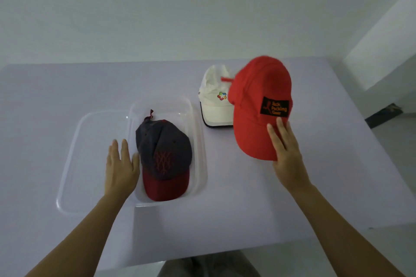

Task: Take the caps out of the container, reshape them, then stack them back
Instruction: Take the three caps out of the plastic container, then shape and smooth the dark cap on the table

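- Your left grip point(121, 168), fingers straight and holding nothing, is at the left rim of the clear container point(199, 132), thumb just beside the navy cap point(165, 148).
- The navy cap sits inside the container, dark red brim toward you; a clear lid point(90, 153) lies at the container's left on the lilac counter point(67, 87).
- Your right grip point(290, 159) clamps the red cap point(258, 101) by its brim, fingers on top, crown pointing away.
- A white cap point(213, 96) rests on the counter behind, partly hidden by the red cap.
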`<state>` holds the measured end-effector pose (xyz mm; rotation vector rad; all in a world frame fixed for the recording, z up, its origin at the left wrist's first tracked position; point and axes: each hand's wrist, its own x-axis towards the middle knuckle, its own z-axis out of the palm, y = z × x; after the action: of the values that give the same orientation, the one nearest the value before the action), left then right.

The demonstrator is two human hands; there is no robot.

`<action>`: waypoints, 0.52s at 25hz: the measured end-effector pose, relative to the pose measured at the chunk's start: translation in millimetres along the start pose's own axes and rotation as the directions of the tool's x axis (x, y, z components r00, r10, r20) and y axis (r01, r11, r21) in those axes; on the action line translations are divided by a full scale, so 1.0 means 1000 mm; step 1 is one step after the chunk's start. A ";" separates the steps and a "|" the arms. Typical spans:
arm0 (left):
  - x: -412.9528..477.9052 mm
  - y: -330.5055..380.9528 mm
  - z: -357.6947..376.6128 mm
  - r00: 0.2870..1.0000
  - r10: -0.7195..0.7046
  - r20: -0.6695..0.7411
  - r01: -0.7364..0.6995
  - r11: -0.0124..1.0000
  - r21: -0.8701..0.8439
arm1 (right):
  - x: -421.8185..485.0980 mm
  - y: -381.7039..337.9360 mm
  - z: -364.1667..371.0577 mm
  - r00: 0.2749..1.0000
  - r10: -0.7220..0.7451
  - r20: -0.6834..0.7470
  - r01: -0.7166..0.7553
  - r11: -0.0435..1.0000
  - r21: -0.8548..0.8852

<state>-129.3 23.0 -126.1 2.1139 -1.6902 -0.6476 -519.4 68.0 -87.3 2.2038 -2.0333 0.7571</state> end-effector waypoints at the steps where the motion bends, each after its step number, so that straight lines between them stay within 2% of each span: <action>1: -0.002 0.008 0.001 0.997 0.063 -0.051 -0.060 0.997 0.052 | -0.010 0.019 0.005 0.999 0.025 0.044 -0.024 0.999 -0.032; 3: -0.005 0.030 0.006 0.990 0.127 -0.063 -0.128 0.992 -0.003 | -0.026 0.049 0.015 0.989 0.054 0.138 -0.038 0.992 -0.117; 4: -0.006 0.040 0.010 0.995 0.090 -0.050 -0.094 0.991 -0.091 | -0.034 0.060 0.019 0.977 0.068 0.200 -0.036 0.987 -0.158; 6: 0.002 0.053 0.020 0.996 -0.093 0.000 0.089 0.962 -0.259 | -0.043 0.080 0.025 0.938 0.122 0.324 -0.052 0.975 -0.216; 8: 0.011 0.054 0.028 0.966 -0.237 0.102 0.257 0.920 -0.295 | -0.044 0.098 0.027 0.890 0.169 0.424 -0.074 0.970 -0.233; 10: 0.018 0.051 0.035 0.938 -0.291 0.191 0.339 0.889 -0.308 | -0.040 0.118 0.025 0.854 0.151 0.497 -0.054 0.978 -0.203; 13: 0.027 0.056 0.032 0.929 -0.313 0.196 0.367 0.845 -0.390 | -0.027 0.139 0.017 0.750 0.133 0.648 -0.069 0.990 -0.123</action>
<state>-188.0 -15.4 -125.9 2.0915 -1.0926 -1.1577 -646.7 68.0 -152.8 2.5598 -2.4081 -0.1755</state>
